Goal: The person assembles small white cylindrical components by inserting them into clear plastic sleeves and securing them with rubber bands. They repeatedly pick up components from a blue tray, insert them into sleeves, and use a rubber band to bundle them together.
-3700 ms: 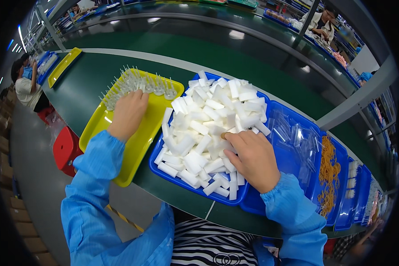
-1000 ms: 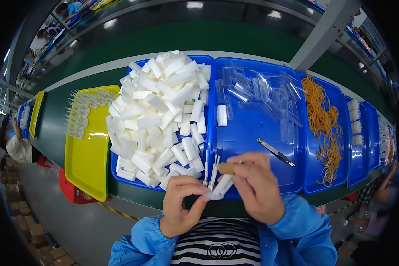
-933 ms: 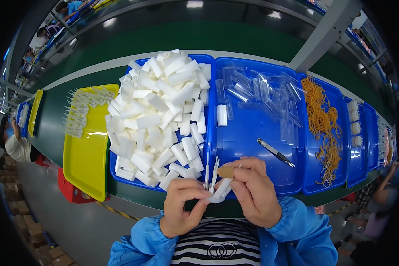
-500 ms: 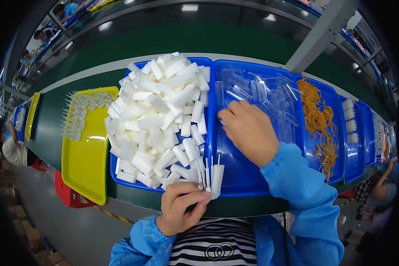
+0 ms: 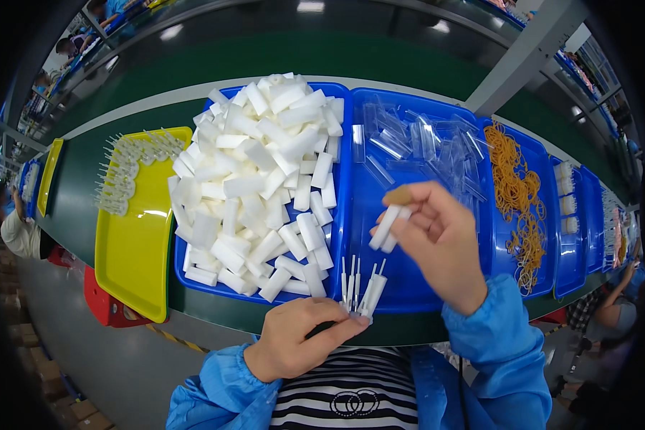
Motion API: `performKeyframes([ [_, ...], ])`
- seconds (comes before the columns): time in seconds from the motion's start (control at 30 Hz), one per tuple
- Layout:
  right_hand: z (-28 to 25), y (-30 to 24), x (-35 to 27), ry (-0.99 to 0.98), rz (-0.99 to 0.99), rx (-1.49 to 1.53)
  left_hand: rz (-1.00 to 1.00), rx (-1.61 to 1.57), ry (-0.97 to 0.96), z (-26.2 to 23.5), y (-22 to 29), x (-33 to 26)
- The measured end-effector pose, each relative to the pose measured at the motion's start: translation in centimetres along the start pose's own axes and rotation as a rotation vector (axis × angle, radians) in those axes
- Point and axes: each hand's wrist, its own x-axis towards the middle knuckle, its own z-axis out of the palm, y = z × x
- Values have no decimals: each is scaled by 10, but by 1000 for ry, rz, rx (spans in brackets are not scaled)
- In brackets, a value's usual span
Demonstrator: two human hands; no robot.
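Note:
My left hand (image 5: 304, 337), low at the front, pinches a small white part with several thin upright pins (image 5: 351, 283). At its right side, a pale sleeve (image 5: 373, 294) surrounds at least one pin. Just right of it and higher, my right hand (image 5: 441, 240) is closed on two short, whitish tube pieces (image 5: 389, 229), tilted and apart from the pins. A tan cover (image 5: 400, 196) shows at one of its fingertips. Beneath that hand lies a blue tray (image 5: 408, 287) with clear plastic tubes (image 5: 426, 140) at its far end.
White cylindrical pieces (image 5: 251, 172) heap over another blue tray (image 5: 229, 292) on the left. A yellow tray (image 5: 132, 261) farther left carries pinned white parts (image 5: 122, 172). Orange rubber bands (image 5: 512, 186) fill a tray on the right. A grey post (image 5: 527, 54) rises behind.
My right hand has drawn back from the clear tubes toward me and now shows two whitish tube pieces. My left hand has turned the pinned part and shifted slightly right.

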Motion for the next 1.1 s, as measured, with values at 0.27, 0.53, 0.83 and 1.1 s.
performKeyframes([
  [0.27, -5, -12, -22, -237, -146, -375, -47, 62, 88, 1, -2, -1],
  [0.53, 17, 19, -45, -191, -447, -289, -224, -257, 323, 11, -1, -13],
  [0.83, 50, 12, 24, -123, -661, -1006, -258, 179, 412, -13, -5, -33],
  [1.1, 58, 7, 36, -124, -621, -1082, -116, 186, 356, -17, -20, -36],
])
